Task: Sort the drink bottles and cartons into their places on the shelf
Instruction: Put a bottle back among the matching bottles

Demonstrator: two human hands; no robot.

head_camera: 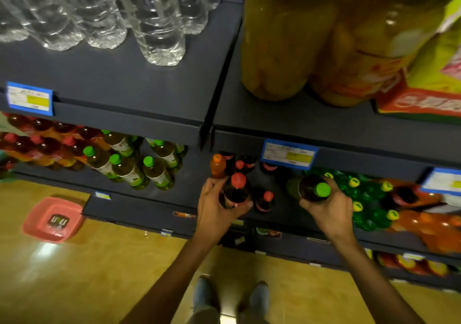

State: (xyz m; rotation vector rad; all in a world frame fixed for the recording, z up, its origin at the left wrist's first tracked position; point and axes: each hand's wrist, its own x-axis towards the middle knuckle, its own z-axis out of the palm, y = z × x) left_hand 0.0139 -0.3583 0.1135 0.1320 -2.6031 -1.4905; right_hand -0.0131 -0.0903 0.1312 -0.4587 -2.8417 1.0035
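My left hand (216,208) grips a dark drink bottle with a red cap (237,188) over the front of the middle shelf (139,207). My right hand (329,208) holds a dark bottle with a green cap (314,188) a little to the right. Between and behind them stand an orange bottle (218,165) and other red-capped dark bottles (265,201). A group of green-capped yellow-green bottles (129,166) stands further left on the same shelf. Green bottles with yellow caps (366,198) fill the right side.
Clear water bottles (154,24) and large yellow jars (287,39) stand on the upper shelf (149,91), with blue price tags (30,98) on the shelf edges. A pink plastic tray (53,220) lies on the wooden floor at left. My feet (232,298) are below.
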